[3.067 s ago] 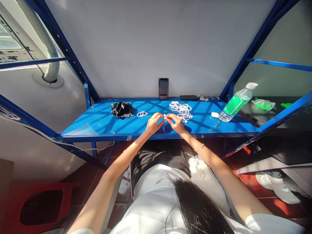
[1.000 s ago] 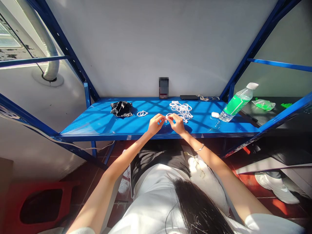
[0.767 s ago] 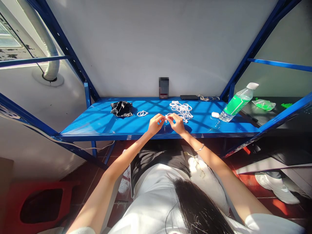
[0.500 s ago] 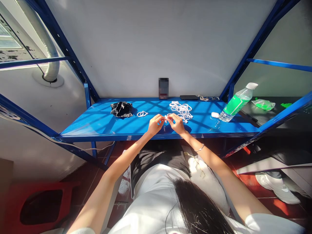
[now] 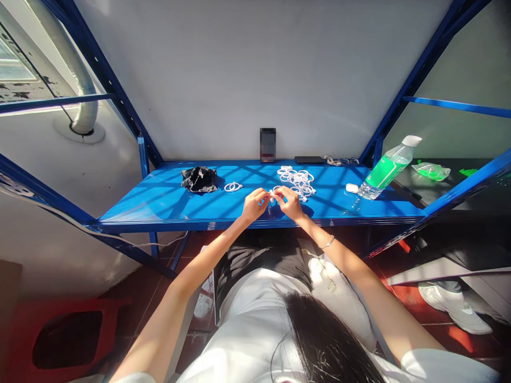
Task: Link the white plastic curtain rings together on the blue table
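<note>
My left hand (image 5: 254, 205) and my right hand (image 5: 290, 203) meet over the front of the blue shelf (image 5: 167, 199). Both pinch a small white ring piece (image 5: 272, 193) between their fingertips. Just behind my right hand lies a heap of white rings (image 5: 297, 180). A joined pair of white rings (image 5: 233, 186) lies to the left of my left hand.
A crumpled black bag (image 5: 199, 178) lies at the left. A phone (image 5: 268, 144) leans on the wall, with a dark flat device (image 5: 309, 159) beside it. A green-labelled water bottle (image 5: 385, 168) and a small white case (image 5: 352, 188) stand at the right. A red stool (image 5: 64, 335) is below left.
Both hands stay in the same spot, with only small finger movements on the white ring piece. Nothing else has moved.
</note>
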Available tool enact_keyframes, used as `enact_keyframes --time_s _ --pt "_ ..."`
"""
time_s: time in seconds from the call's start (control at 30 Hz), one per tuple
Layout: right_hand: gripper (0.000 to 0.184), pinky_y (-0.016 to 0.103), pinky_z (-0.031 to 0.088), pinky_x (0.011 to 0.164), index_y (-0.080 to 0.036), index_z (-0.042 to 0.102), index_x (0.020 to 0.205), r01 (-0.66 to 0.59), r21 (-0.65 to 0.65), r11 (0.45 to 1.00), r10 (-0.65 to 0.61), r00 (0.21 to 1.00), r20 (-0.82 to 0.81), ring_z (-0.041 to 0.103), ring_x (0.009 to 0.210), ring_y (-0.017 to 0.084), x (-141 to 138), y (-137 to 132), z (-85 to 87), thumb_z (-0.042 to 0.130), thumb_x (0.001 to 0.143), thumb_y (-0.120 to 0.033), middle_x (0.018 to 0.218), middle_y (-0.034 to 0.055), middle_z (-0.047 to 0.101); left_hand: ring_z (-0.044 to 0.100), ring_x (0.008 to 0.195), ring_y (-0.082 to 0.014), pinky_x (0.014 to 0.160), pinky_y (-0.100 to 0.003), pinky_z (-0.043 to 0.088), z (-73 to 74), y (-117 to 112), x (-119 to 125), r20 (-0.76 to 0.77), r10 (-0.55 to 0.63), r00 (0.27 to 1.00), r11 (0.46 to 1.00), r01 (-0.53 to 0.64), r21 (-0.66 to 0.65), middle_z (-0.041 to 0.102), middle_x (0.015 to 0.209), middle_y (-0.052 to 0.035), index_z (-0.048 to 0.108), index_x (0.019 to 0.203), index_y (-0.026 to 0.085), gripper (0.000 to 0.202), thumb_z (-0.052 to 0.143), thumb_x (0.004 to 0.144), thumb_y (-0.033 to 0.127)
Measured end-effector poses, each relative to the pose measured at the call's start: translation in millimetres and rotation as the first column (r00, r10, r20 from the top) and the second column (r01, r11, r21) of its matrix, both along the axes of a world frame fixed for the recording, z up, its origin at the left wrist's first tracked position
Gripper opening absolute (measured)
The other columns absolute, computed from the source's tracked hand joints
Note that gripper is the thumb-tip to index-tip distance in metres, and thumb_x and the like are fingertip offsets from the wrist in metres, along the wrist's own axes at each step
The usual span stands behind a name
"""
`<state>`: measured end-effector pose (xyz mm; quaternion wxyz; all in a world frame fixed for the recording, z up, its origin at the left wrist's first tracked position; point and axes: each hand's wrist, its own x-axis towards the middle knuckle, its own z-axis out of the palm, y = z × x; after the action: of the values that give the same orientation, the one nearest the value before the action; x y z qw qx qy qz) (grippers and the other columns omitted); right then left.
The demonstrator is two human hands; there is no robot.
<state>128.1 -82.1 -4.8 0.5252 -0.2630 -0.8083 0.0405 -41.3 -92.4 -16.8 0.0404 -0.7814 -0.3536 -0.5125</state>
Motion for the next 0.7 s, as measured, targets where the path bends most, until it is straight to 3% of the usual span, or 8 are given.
enact_keyframes --time_s 0.47,0.6,0.7 --pt "0.025 0.034 0.05 0.069 -0.021 0.06 0.082 0.007 -0.006 1.0 -0.007 1.0 -0.005 0.06 0.07 0.018 -0.1 0.8 -1.4 0.048 0.097 -0.037 0.076 0.0046 0.064 0.055 0.06 -0.0109 0.054 -0.022 0.046 -1.1 1.2 -0.2 -0.006 -0.003 1.0 1.0 0.003 -0.008 0.062 0.074 -0.0031 0.064 0.084 0.017 0.025 0.048 0.095 0.034" --pt "0.025 0.034 0.05 0.068 -0.021 0.06 0.083 0.023 -0.026 0.999 -0.024 0.999 -0.029 0.059 0.068 0.018 -0.4 0.0 -1.6 0.049 0.096 -0.038 0.077 0.0049 0.063 0.057 0.065 -0.0105 0.054 -0.02 0.047 1.3 0.4 1.5 0.044 -0.047 0.998 0.996 0.05 -0.072 0.062 0.078 -0.003 0.061 0.09 0.018 0.021 0.048 0.094 0.033" --pt "0.023 0.033 0.051 0.066 -0.021 0.061 0.086 0.032 -0.046 0.998 -0.035 0.997 -0.068 0.059 0.068 0.018 -0.2 -1.3 -0.3 0.05 0.095 -0.039 0.08 0.0053 0.064 0.061 0.076 -0.0112 0.053 -0.018 0.048 3.4 0.1 2.7 0.109 -0.099 0.989 0.979 0.116 -0.167 0.064 0.095 -0.0056 0.059 0.104 0.018 0.023 0.057 0.089 0.034"
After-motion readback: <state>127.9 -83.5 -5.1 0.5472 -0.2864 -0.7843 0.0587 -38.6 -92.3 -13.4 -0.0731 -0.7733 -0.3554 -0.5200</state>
